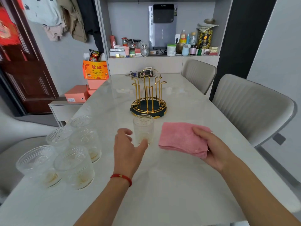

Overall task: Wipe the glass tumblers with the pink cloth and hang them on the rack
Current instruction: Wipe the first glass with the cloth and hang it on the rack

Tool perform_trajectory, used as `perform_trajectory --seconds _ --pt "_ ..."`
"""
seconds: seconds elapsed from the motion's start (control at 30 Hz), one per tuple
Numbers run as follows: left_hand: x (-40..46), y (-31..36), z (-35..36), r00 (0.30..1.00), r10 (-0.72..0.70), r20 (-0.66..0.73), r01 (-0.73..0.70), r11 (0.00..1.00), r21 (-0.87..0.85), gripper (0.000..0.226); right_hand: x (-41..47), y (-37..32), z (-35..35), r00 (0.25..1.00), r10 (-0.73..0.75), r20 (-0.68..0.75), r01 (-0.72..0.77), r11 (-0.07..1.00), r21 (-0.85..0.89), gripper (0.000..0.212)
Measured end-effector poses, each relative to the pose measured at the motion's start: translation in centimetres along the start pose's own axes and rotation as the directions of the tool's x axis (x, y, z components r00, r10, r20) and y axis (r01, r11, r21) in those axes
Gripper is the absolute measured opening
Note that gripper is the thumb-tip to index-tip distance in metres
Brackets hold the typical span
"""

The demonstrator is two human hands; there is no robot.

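Observation:
One ribbed glass tumbler (143, 128) stands upright on the white table, just in front of the gold rack (149, 95), whose prongs are bare. My left hand (128, 149) is spread beside this tumbler, thumb against its base and fingers just left of its wall, not closed round it. My right hand (213, 149) grips the right edge of the folded pink cloth (179, 137), which lies on the table to the right of the tumbler. Several more tumblers (75, 160) stand grouped at the table's near left edge, some with yellowish residue at the bottom.
The white table (162, 185) runs away from me. Two grey chairs (249, 108) stand along its right side. Keys and a small dark box (143, 74) lie at the far end. A shelf of bottles and jars (162, 48) fills the back wall.

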State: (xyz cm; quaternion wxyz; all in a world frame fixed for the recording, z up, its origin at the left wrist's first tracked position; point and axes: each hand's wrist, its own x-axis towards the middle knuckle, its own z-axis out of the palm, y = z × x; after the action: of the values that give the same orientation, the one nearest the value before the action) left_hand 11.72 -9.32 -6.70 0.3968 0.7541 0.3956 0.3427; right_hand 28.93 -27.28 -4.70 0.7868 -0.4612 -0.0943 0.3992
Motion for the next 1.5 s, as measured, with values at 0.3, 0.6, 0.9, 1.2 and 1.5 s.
perform_trajectory --seconds 0.3,0.6,0.9,1.2,1.5 --pt "4.4 -1.1 3.8 0.983 -0.022 0.182 0.043 0.993 -0.108 0.077 4.3 2.0 3.5 0.965 -0.23 -0.124 0.184 0.935 -0.304 0.022" --pt "4.7 -0.4 4.5 0.95 0.171 0.261 -0.054 0.914 -0.402 0.035 6.9 3.3 5.0 0.97 -0.108 0.216 0.091 0.992 0.084 0.079" --pt "2.6 1.0 6.1 0.958 0.176 0.227 -0.081 0.924 -0.375 0.061 8.1 5.4 7.0 0.922 -0.376 0.093 0.387 0.907 -0.165 0.05" --pt "2.6 0.1 6.2 0.926 0.275 0.259 -0.146 0.893 -0.425 0.069 7.4 4.8 6.6 0.951 -0.264 -0.159 0.27 0.963 0.015 0.049" --pt "1.4 -0.2 6.1 0.877 0.092 0.471 0.203 0.818 -0.537 0.059 7.5 4.8 6.6 0.937 -0.23 -0.263 0.222 0.973 -0.058 0.051"
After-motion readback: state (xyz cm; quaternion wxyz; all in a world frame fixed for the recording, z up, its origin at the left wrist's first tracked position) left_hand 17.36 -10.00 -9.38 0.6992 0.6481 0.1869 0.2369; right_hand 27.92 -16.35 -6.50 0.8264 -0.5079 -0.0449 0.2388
